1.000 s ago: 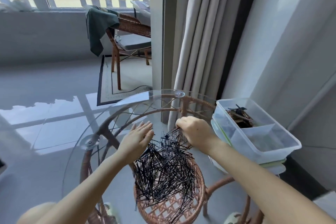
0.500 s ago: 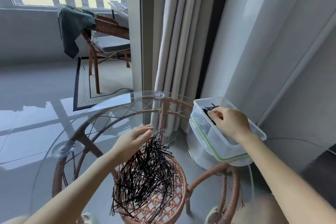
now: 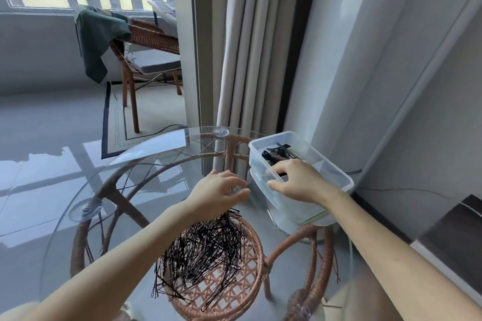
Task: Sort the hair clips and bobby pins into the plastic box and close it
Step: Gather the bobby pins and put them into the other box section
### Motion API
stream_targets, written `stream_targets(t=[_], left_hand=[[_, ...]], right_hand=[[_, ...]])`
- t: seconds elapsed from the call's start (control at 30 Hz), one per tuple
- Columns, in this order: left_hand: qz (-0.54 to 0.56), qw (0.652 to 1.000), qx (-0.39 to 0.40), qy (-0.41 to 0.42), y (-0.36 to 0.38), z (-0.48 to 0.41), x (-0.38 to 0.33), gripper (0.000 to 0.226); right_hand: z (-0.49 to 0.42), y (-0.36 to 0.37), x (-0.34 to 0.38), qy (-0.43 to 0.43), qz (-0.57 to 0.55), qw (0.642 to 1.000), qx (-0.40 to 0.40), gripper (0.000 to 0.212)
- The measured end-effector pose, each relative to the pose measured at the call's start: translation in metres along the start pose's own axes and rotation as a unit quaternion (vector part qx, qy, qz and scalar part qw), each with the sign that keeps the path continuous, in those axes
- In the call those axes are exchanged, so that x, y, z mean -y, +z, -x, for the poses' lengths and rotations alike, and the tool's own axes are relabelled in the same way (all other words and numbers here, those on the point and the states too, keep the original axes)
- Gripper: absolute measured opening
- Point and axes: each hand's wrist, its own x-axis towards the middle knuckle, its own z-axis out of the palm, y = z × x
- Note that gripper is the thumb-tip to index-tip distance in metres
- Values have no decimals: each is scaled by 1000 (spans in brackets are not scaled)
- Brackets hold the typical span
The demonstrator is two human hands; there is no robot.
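Right hand (image 3: 300, 181) is over the plastic box (image 3: 336, 168) at 2 o'clock, fingers curled (can't tell if it's pinching pins). I'd drop low so nothing bounces out. Left hand (image 3: 219, 191), loosely spread, rests at 12 o'clock of the bobby pins (image 3: 203, 247), a tangled, thin black heap on the glass table (image 3: 146, 164).

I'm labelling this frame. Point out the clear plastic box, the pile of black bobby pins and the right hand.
Clear plastic box (image 3: 336, 173), head view: far rim.
Pile of black bobby pins (image 3: 203, 250), head view: pile's middle.
Right hand (image 3: 297, 180), head view: back of hand.
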Motion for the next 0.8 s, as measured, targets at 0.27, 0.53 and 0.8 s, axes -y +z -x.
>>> stream_targets(t=[0.27,0.53,0.8], left_hand=[[-38,998,-47,10,-13,1,-11,30],[4,991,23,-132,-20,47,55,45],[88,992,-9,-85,2,61,49,40]], right_hand=[[-10,-3,23,-52,54,997,9,23],[48,48,54,-124,-142,980,-69,42],[36,95,80,-44,-74,996,30,46]])
